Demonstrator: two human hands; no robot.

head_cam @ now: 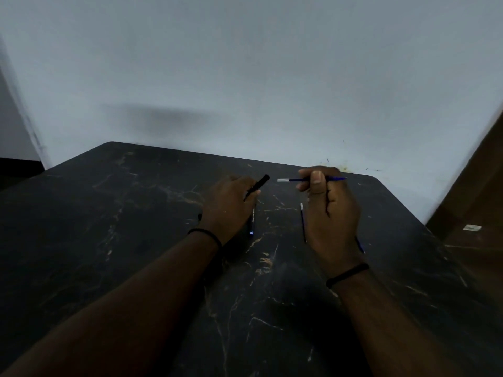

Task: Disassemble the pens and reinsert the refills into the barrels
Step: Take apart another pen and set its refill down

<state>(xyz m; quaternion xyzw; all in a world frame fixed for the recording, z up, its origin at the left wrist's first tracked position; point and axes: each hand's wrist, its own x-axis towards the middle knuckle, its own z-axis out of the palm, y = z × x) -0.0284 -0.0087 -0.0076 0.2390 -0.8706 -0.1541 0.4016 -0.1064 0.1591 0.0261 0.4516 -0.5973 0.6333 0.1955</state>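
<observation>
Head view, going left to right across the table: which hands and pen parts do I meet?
Left hand → black pen barrel it grips → thin loose refill lying on the dark marble table → right hand, pinching a blue refill.

Dim room — black marble-veined table (136,240) against a pale grey wall (245,63); brown wooden panel (476,202) at right

Blue refill (313,180) held level; black barrel (258,186) tilted.
</observation>
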